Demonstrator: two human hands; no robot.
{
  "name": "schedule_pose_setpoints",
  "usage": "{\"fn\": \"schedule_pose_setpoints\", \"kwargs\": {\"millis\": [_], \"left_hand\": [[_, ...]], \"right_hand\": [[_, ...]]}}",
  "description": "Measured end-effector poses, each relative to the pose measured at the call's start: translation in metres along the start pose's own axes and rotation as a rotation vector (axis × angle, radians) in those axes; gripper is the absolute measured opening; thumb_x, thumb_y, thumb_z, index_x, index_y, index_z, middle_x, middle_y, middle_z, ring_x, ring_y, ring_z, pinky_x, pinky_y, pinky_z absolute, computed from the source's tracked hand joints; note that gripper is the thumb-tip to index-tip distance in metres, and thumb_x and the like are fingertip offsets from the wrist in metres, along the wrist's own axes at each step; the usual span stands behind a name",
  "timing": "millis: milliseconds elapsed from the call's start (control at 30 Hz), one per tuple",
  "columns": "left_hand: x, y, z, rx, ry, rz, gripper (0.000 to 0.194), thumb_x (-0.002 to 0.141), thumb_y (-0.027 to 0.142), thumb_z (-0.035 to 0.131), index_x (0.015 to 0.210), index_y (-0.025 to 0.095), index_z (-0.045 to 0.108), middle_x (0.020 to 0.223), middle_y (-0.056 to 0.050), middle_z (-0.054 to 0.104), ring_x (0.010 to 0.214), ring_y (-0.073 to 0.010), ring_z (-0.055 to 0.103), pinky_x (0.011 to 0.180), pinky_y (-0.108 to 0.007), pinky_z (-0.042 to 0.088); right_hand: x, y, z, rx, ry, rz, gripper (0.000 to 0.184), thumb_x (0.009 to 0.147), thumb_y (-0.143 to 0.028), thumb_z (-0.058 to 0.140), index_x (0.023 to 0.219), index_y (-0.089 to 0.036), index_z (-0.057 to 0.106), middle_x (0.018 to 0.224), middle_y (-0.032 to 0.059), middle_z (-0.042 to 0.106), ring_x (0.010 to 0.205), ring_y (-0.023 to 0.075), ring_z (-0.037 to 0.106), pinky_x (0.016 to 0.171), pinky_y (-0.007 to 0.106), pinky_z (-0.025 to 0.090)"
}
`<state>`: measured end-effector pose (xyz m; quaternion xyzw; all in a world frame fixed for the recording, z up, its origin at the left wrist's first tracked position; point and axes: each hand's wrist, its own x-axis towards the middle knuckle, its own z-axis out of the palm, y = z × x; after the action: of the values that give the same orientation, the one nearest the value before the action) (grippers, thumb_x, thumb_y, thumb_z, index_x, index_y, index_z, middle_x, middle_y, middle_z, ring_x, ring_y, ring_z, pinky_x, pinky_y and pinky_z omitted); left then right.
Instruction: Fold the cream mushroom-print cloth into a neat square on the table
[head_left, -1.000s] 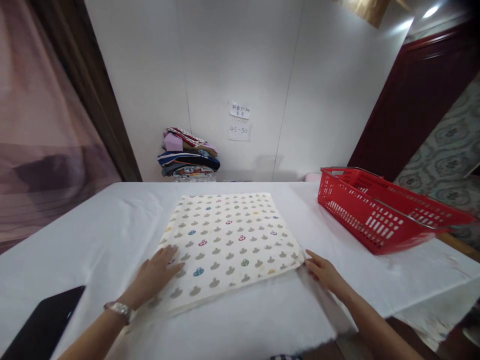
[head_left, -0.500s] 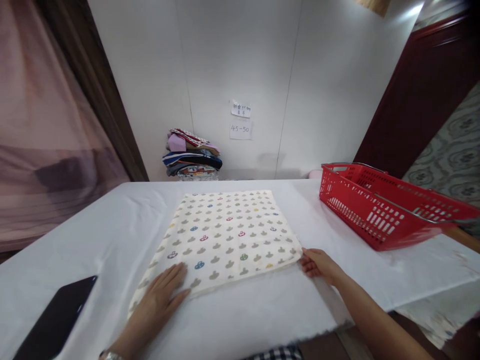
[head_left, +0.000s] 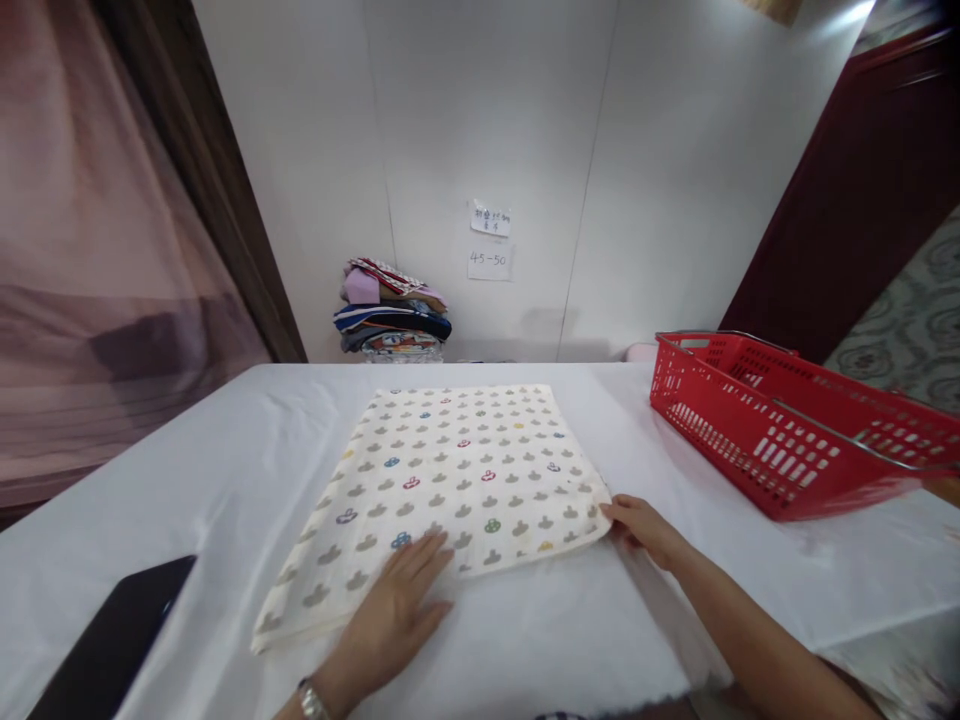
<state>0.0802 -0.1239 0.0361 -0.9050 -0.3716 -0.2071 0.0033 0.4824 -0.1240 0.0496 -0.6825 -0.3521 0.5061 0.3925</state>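
A cream cloth (head_left: 450, 470) printed with grey and coloured mushroom shapes lies folded and fairly flat in the middle of the table. My left hand (head_left: 394, 610) rests palm down on its near edge, left of the middle, fingers stretched out; a bracelet circles that wrist. At the cloth's near right corner, my right hand (head_left: 643, 528) is closed, thumb and fingers pinching the fabric. That corner looks slightly rounded.
A red plastic basket (head_left: 780, 440) with metal handles stands on the right of the white-covered table (head_left: 225, 460). Folded clothes (head_left: 394, 315) are piled by the wall, left of paper signs (head_left: 490, 260). A black flat device (head_left: 120, 635) lies front left.
My left hand has slid right along the near edge, from the cloth's left side, uncovering its near left corner. My right hand keeps to the near right corner. The view has shifted slightly.
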Motion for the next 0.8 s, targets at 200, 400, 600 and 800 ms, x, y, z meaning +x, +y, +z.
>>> {"fn": "schedule_pose_setpoints", "kwargs": {"millis": [200,400,600,800], "left_hand": [[0.024,0.026,0.022,-0.08,-0.078,0.053,0.053,0.082,0.035,0.056,0.134,0.027,0.046,0.136,-0.007,0.049,0.123,-0.0267,0.047,0.102,-0.049,0.04],[0.02,0.022,0.017,-0.064,-0.038,0.04,0.039,0.086,0.034,0.052,0.123,0.026,0.057,0.131,-0.007,0.055,0.118,-0.0251,0.052,0.098,-0.045,0.045],[-0.015,-0.002,0.003,0.054,-0.031,-0.083,0.035,0.087,0.037,0.049,0.118,0.024,0.061,0.122,-0.006,0.061,0.11,-0.0237,0.058,0.093,-0.04,0.05],[-0.068,-0.031,-0.027,0.159,-0.032,-0.275,0.03,0.09,0.034,0.045,0.11,0.023,0.065,0.117,-0.006,0.064,0.108,-0.022,0.058,0.093,-0.039,0.048]], "right_hand": [[-0.004,0.004,0.001,0.372,-0.13,0.045,0.018,0.075,-0.029,0.067,0.078,-0.017,0.055,0.082,0.0054,0.069,0.073,0.0152,0.066,0.072,0.029,0.056],[-0.005,0.011,0.004,0.432,-0.125,0.081,0.033,0.075,-0.03,0.07,0.1,-0.015,0.056,0.096,0.0092,0.07,0.079,0.0181,0.068,0.072,0.03,0.058],[0.0,0.019,0.0,0.339,-0.074,0.114,0.039,0.072,-0.026,0.071,0.107,-0.016,0.056,0.097,0.0085,0.07,0.073,0.0167,0.068,0.063,0.027,0.059],[0.003,0.03,-0.009,0.303,-0.019,0.117,0.061,0.067,-0.029,0.076,0.121,-0.026,0.049,0.095,0.0047,0.07,0.068,0.0183,0.067,0.06,0.029,0.06]]}}
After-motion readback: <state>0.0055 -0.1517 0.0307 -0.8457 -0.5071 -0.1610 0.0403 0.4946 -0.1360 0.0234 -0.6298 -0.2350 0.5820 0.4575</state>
